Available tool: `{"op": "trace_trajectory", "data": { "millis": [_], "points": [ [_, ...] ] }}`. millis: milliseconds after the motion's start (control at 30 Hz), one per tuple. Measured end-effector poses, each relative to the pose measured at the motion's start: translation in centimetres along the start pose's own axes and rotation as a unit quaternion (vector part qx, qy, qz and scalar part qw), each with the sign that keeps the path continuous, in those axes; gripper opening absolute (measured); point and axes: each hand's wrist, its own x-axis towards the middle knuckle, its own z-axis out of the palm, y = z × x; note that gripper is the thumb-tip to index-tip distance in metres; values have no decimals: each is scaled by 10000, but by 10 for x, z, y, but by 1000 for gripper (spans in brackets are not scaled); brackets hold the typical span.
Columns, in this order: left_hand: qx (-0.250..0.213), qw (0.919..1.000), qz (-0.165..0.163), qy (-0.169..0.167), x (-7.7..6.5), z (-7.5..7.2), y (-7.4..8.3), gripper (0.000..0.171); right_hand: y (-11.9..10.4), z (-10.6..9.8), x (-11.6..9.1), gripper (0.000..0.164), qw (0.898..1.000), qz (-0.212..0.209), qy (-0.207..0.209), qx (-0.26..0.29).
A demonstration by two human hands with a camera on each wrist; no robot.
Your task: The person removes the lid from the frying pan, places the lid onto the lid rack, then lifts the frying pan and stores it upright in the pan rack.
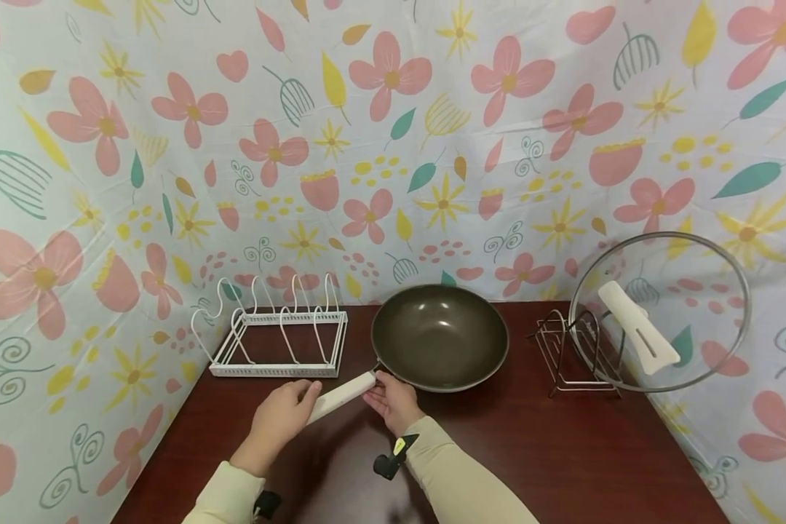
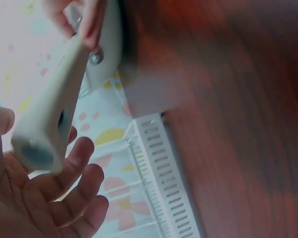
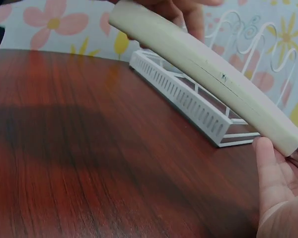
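A dark round-sided wok (image 1: 440, 336) sits at the back middle of the table, its off-white handle (image 1: 343, 397) slanting toward the front left. Close to the wok's side, my right hand (image 1: 396, 402) pinches the handle between thumb and fingers, also visible in the right wrist view. My left hand (image 1: 282, 413) is around the handle's free end. In the left wrist view its fingers (image 2: 82, 188) are spread and loosely bent under that end, which has a hole in it.
A white wire rack (image 1: 278, 369) stands at the back left, near the handle. On the right, a dark metal rack (image 1: 576, 383) props up a glass lid (image 1: 707, 320) with a white grip. Flowered cloth (image 1: 393, 145) hangs behind and beside the dark red wooden table (image 1: 563, 458).
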Motion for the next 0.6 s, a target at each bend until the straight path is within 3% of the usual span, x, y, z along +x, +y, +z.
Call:
{"op": "trace_trajectory", "data": {
  "millis": [133, 333, 467, 600],
  "points": [
    [-449, 9978, -333, -360, 4, -13, -7, 55, -3, -6, -3, 31, 9999, 43, -56, -87],
    [-1133, 9904, -626, -495, 13, -21, -23, 55, -7, -19, -6, 26, 9991, 104, -286, -293],
    [-1530, 9831, -817, -581, 21, -18, -27, 46, -10, -26, -8, 26, 9984, 105, -377, -405],
    [-1951, 9746, -844, -708, 29, -5, -23, 37, -13, -33, -9, 26, 9979, 127, -396, -497]
  ]
}}
